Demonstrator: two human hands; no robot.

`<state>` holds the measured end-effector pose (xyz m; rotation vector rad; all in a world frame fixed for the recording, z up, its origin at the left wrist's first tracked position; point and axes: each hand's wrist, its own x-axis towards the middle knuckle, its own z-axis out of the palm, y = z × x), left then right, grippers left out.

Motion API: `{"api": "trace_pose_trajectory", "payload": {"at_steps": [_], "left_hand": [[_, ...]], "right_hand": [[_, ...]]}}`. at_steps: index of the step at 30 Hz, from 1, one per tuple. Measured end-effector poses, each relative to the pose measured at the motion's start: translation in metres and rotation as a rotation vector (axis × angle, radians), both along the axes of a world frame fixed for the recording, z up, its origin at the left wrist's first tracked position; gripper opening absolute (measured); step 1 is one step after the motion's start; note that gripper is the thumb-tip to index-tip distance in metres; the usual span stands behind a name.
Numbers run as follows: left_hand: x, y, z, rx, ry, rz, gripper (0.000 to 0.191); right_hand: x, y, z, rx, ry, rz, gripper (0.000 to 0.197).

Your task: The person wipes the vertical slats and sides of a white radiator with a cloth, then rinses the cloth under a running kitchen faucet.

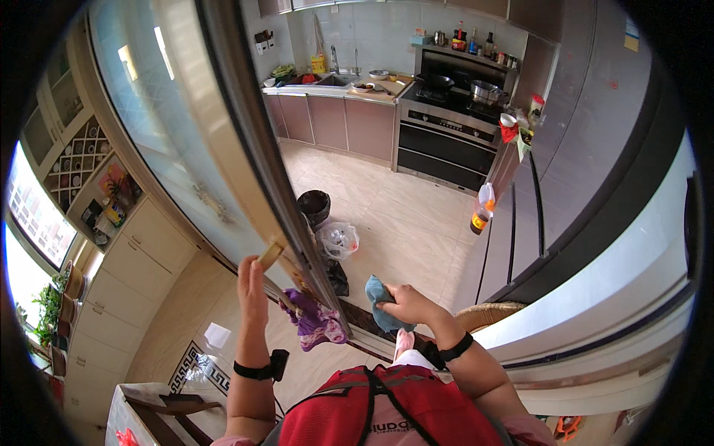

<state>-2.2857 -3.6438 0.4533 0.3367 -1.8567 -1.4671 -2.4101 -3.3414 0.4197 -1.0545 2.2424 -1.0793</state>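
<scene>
My left hand (pixel 252 292) is at the gold-coloured pull handle (pixel 270 255) of a glass sliding door (pixel 184 139), its fingers around the upper part and partly hidden. Lower on the same handle hangs a purple cloth with a floral patterned edge (pixel 313 323). In my right hand (pixel 413 304) is a bunched blue-grey cloth (pixel 384 304), held in front of my body above the door threshold. The frosted door pane stands on edge to my left, and its dark metal frame (pixel 268 145) runs up past my left hand.
Beyond the doorway, a black-lined bin (pixel 314 206) and a clear plastic bag (pixel 338 240) stand on the tiles near the door edge. A large bottle with dark liquid (pixel 481 214) sits by the grey refrigerator (pixel 558 167). Further back is the stove (pixel 446 134). A woven basket (pixel 485 318) lies right.
</scene>
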Motion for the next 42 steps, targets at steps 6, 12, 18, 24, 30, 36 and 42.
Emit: {"api": "trace_pose_trajectory", "payload": {"at_steps": [6, 12, 18, 24, 30, 36, 42], "left_hand": [[-0.015, -0.023, -0.009, 0.135, 0.02, 0.248, 0.027], [-0.015, -0.035, -0.016, 0.275, 0.134, 0.53, 0.032], [-0.044, -0.011, -0.032, 0.364, 0.28, 0.717, 0.043], [-0.095, 0.028, -0.039, 0.242, 0.367, 0.852, 0.059], [-0.123, 0.01, -0.056, 0.308, 0.508, 1.099, 0.065], [-0.179, 0.016, -0.019, 0.292, 0.674, 1.362, 0.056], [-0.126, -0.038, -0.106, -0.735, -0.65, 2.19, 0.03]], "right_hand": [[-0.084, -0.006, -0.012, 0.001, -0.09, 0.071, 0.029], [-0.169, -0.016, -0.007, -0.002, -0.126, 0.2, 0.027], [-0.272, 0.026, -0.016, -0.045, -0.145, 0.108, 0.031], [-0.344, 0.046, -0.03, -0.064, -0.226, -0.038, 0.028], [-0.381, 0.055, -0.036, -0.1, -0.3, -0.047, 0.025], [-0.431, 0.064, -0.045, -0.104, -0.317, -0.144, 0.025], [-0.501, 0.015, -0.043, -0.132, -0.305, -0.07, 0.023]]}}
